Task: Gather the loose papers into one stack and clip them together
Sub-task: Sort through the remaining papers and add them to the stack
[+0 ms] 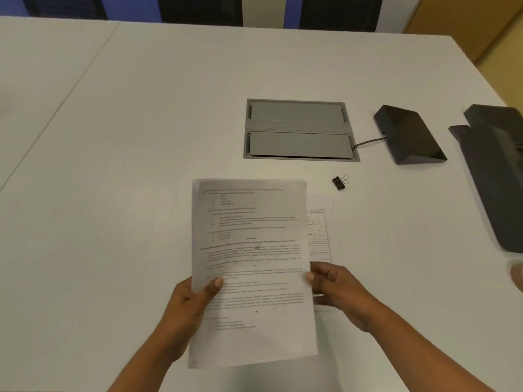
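Note:
I hold a stack of printed papers point(252, 267) above the white table point(141, 137), tilted toward me. My left hand point(186, 304) grips its left edge, thumb on top. My right hand point(336, 292) pinches the right edge. Under the stack, another sheet with a printed table point(319, 236) lies flat on the table, showing past the right edge. A small black binder clip point(339, 182) rests on the table beyond the papers, to the upper right, apart from both hands.
A grey cable hatch point(300, 130) is set into the table behind the clip. A black wedge-shaped device point(410, 135) with a cord sits right of it. A larger black object point(498, 176) lies at the right edge.

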The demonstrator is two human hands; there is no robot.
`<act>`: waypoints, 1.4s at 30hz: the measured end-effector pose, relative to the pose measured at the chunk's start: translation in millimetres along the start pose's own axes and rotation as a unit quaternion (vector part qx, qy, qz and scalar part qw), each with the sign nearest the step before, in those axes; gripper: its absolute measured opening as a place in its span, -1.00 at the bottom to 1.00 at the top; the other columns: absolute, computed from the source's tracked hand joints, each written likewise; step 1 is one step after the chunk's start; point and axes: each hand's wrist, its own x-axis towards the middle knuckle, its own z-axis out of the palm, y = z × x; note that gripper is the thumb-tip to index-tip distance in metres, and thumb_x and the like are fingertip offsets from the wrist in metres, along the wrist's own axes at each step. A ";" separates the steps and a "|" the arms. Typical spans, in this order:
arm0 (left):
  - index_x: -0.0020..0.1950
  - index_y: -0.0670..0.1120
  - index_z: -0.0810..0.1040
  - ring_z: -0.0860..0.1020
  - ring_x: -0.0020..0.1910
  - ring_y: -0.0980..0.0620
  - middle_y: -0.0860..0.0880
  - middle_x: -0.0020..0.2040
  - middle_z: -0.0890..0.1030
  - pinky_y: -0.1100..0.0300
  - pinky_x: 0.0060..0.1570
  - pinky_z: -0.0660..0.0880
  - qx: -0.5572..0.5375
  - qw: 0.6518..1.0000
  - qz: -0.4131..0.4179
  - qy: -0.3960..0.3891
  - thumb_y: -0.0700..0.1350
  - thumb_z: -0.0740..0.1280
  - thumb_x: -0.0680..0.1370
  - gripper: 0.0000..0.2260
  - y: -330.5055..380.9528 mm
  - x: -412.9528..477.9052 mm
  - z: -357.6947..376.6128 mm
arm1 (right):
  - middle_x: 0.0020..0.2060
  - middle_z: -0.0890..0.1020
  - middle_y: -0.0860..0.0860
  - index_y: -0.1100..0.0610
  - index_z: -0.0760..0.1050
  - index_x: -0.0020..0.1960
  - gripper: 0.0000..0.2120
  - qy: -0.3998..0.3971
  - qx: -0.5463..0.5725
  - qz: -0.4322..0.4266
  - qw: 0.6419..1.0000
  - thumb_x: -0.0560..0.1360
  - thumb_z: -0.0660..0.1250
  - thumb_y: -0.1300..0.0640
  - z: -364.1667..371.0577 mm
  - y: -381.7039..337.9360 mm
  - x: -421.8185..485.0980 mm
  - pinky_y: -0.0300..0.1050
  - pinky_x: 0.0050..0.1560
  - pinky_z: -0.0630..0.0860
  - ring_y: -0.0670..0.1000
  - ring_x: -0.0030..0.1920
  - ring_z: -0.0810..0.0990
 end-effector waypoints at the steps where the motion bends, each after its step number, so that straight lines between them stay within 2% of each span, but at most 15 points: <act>1: 0.20 -0.15 0.61 0.71 -0.02 -0.23 -0.17 0.05 0.73 -0.19 0.01 0.63 0.000 1.000 0.005 0.004 0.16 0.53 0.37 -0.46 -0.6 -0.5 -4.8 | 0.10 0.71 0.04 0.06 0.61 0.17 -0.77 0.057 -0.006 0.001 0.998 0.54 0.36 0.06 -3.2 2.6 5.1 -0.01 0.12 0.61 0.05 0.08 0.70; 3: 0.17 -0.15 0.63 0.72 -0.04 -0.23 -0.17 0.03 0.74 -0.09 -0.09 0.66 0.009 1.000 0.011 0.015 0.27 0.58 0.16 -0.27 -1.3 -2.9 -13.5 | 0.09 0.70 0.08 0.09 0.62 0.10 -0.79 0.202 -0.060 0.005 0.977 0.50 0.41 0.03 -11.6 11.7 17.3 0.00 0.13 0.60 0.05 0.07 0.67; 6: 0.13 -0.13 0.64 0.73 -0.08 -0.21 -0.15 -0.01 0.75 -0.02 -0.18 0.67 0.016 0.999 0.020 0.044 0.32 0.60 0.07 -0.21 -0.1 -8.7 -23.4 | 0.23 0.60 0.10 0.16 0.52 0.28 -0.58 0.326 -0.225 0.031 0.918 0.50 0.40 -0.03 -23.4 27.9 32.9 -0.03 0.22 0.48 0.09 0.21 0.57; 8: 0.13 -0.12 0.63 0.73 -0.11 -0.21 -0.15 -0.02 0.75 -0.04 -0.19 0.67 0.014 0.998 0.024 0.059 0.24 0.56 0.25 -0.40 0.2 -11.7 -27.8 | 0.29 0.53 0.16 0.23 0.43 0.35 -0.42 0.340 -0.314 0.068 0.884 0.47 0.40 -0.11 -27.2 37.6 41.8 0.00 0.22 0.46 0.17 0.26 0.53; 11: 0.16 -0.14 0.62 0.73 -0.12 -0.22 -0.18 0.00 0.74 -0.12 -0.12 0.65 0.009 0.997 0.011 0.081 -0.03 0.39 0.49 -0.70 -1.2 -14.8 -33.3 | 0.23 0.49 0.19 0.25 0.38 0.31 -0.26 0.333 -0.362 0.133 0.860 0.36 0.44 -0.24 -23.6 47.7 52.7 0.03 0.12 0.53 0.21 0.20 0.54; 13: 0.16 -0.12 0.63 0.73 -0.13 -0.21 -0.17 0.00 0.74 -0.14 -0.11 0.65 0.008 0.996 0.014 0.088 0.03 0.42 0.48 -0.67 -2.8 -17.1 -36.7 | 0.22 0.47 0.17 0.24 0.34 0.31 -0.18 0.324 -0.393 0.159 0.846 0.30 0.49 -0.26 -16.9 53.4 56.1 0.05 0.09 0.53 0.21 0.21 0.52; 16: 0.15 -0.07 0.63 0.73 -0.12 -0.21 -0.13 -0.01 0.75 -0.10 -0.17 0.66 0.017 0.995 0.017 0.094 0.30 0.56 0.19 -0.33 -4.4 -19.2 -41.1 | 0.21 0.44 0.17 0.23 0.32 0.30 -0.19 0.333 -0.433 0.158 0.822 0.26 0.56 -0.17 -13.4 61.3 58.1 0.06 0.10 0.54 0.21 0.19 0.51; 19: 0.13 -0.06 0.64 0.73 -0.14 -0.22 -0.13 -0.03 0.75 -0.13 -0.17 0.66 0.018 0.995 0.010 0.096 0.34 0.56 0.12 -0.28 -5.8 -20.5 -43.7 | 0.20 0.44 0.20 0.26 0.30 0.31 -0.14 0.350 -0.389 0.160 0.837 0.21 0.62 -0.08 -16.2 64.4 55.7 0.08 0.10 0.54 0.23 0.17 0.53; 20: 0.12 -0.07 0.64 0.73 -0.14 -0.22 -0.13 -0.04 0.75 -0.13 -0.18 0.66 0.019 0.995 0.009 0.096 0.32 0.56 0.16 -0.32 -6.9 -20.2 -44.5 | 0.20 0.45 0.21 0.27 0.30 0.32 -0.13 0.353 -0.364 0.160 0.847 0.20 0.64 -0.04 -18.7 64.3 55.0 0.09 0.10 0.55 0.24 0.16 0.53; 23: 0.11 -0.09 0.63 0.73 -0.16 -0.21 -0.17 -0.01 0.75 -0.17 -0.12 0.64 0.010 0.994 0.005 0.107 0.05 0.44 0.47 -0.70 -8.9 -20.8 -46.3 | 0.22 0.51 0.23 0.27 0.26 0.36 -0.13 0.351 -0.288 0.178 0.873 0.23 0.64 0.06 -25.5 62.1 51.9 0.05 0.08 0.52 0.26 0.19 0.55; 25: 0.13 -0.08 0.62 0.73 -0.16 -0.21 -0.15 -0.02 0.75 -0.16 -0.14 0.65 0.009 0.994 0.007 0.113 0.09 0.46 0.46 -0.66 -10.0 -20.4 -48.1 | 0.27 0.51 0.22 0.26 0.25 0.41 -0.14 0.345 -0.261 0.193 0.881 0.28 0.61 0.07 -28.5 62.0 51.6 0.02 0.13 0.48 0.25 0.24 0.52; 27: 0.13 -0.08 0.62 0.73 -0.16 -0.22 -0.12 -0.05 0.76 -0.14 -0.18 0.66 0.013 0.993 0.005 0.116 0.13 0.50 0.38 -0.58 -10.6 -20.1 -49.2 | 0.30 0.51 0.21 0.28 0.32 0.39 -0.25 0.336 -0.260 0.195 0.884 0.35 0.56 0.04 -28.7 63.1 51.7 -0.01 0.19 0.47 0.23 0.27 0.51; 32: 0.16 -0.09 0.61 0.73 -0.20 -0.19 -0.10 -0.07 0.76 -0.10 -0.21 0.65 0.031 0.989 0.004 0.142 -0.07 0.36 0.55 -0.79 -14.3 -18.6 -55.4 | 0.17 0.61 0.17 0.26 0.49 0.20 -0.59 0.356 -0.248 0.162 0.886 0.45 0.45 0.07 -25.1 63.9 53.0 -0.09 0.06 0.49 0.21 0.15 0.57; 38: 0.17 -0.10 0.61 0.73 -0.16 -0.23 -0.10 -0.06 0.76 -0.15 -0.16 0.66 0.042 0.987 -0.002 0.157 -0.07 0.36 0.56 -0.78 -13.1 -22.4 -63.3 | 0.17 0.52 0.22 0.29 0.38 0.25 -0.26 0.393 -0.258 0.162 0.868 0.29 0.56 -0.14 -9.0 46.4 70.0 0.03 0.00 0.53 0.25 0.15 0.56; 42: 0.15 -0.10 0.62 0.73 -0.16 -0.22 -0.10 -0.08 0.76 -0.12 -0.17 0.65 0.050 0.984 -0.003 0.171 -0.08 0.37 0.56 -0.80 -14.0 -24.5 -70.3 | 0.20 0.53 0.22 0.26 0.29 0.30 -0.19 0.386 -0.238 0.198 0.869 0.24 0.62 -0.02 -0.9 37.7 83.0 0.09 0.07 0.57 0.26 0.16 0.57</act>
